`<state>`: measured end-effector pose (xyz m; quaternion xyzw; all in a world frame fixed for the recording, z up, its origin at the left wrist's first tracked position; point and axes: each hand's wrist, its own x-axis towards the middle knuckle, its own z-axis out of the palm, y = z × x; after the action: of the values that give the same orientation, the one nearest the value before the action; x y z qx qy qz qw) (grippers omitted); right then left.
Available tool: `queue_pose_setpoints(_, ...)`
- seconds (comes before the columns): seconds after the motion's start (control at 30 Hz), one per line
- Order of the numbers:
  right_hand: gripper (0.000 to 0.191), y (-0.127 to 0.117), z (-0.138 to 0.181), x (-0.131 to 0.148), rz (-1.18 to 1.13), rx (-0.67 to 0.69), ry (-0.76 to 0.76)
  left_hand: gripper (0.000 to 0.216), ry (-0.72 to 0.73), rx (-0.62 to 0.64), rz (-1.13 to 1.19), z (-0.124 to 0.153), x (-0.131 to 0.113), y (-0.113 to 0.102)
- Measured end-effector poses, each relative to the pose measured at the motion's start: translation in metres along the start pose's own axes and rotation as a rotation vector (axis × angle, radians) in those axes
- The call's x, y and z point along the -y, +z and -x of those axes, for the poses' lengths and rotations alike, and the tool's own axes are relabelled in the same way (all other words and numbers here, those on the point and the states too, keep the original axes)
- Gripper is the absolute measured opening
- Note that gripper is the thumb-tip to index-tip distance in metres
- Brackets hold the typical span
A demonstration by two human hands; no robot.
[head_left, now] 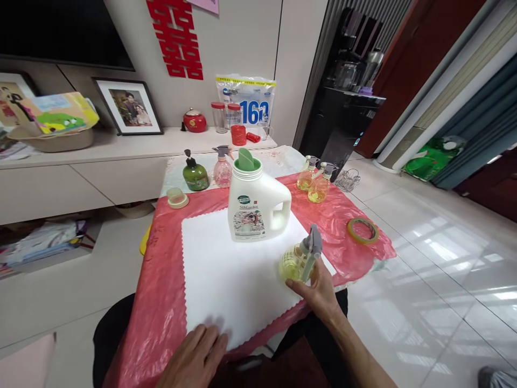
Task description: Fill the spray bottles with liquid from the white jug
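Note:
My right hand [321, 291] grips a clear spray bottle [291, 264] with a grey trigger head and some yellowish liquid in it, at the right side of a white scallop-edged mat [214, 285]. The bottle leans a little. Flat on the mat's near edge lies my left hand [197, 353], fingers stretched out and holding nothing. A large white detergent jug [258, 202] stands upright at the back of the mat, its handle to the right. Its green spout [246, 160] is exposed. A translucent cap [177, 198] sits apart on the left.
Two more spray bottles with yellow liquid [318, 189] stand back right, near a tape roll [362, 230]. Behind the jug are a pink spray bottle [223, 171] and a green pump bottle [196, 177]. Red plastic sheeting [157, 280] covers the table. A cabinet [161, 143] runs along the wall.

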<state>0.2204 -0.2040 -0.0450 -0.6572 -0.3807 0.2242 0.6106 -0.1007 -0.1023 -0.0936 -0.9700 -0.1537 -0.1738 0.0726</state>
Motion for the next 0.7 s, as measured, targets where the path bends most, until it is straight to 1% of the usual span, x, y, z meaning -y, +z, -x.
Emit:
queue_pose_setpoints(0.1,0.079,0.005,0.003,0.003,-0.001,0.035,0.002,0.055,-0.016,0.021,0.009,-0.001,0.0,-0.001)
queue_pose_setpoints(0.27,0.079,0.005,0.005,0.005,-0.02,0.053,0.003,0.05,-0.009,0.017,0.009,-0.003,0.004,-0.001)
queue_pose_setpoints(0.5,0.078,0.003,0.009,0.003,0.001,0.063,0.034,0.047,-0.106,0.144,0.13,-0.003,0.005,0.003)
queue_pose_setpoints(0.6,0.077,0.002,0.009,0.002,0.004,0.074,0.041,0.048,-0.174,0.194,0.218,-0.001,0.004,0.002)
queue_pose_setpoints(0.7,0.077,0.0,0.01,0.0,0.01,0.081,0.053,0.044,-0.251,0.267,0.421,-0.006,0.006,-0.011)
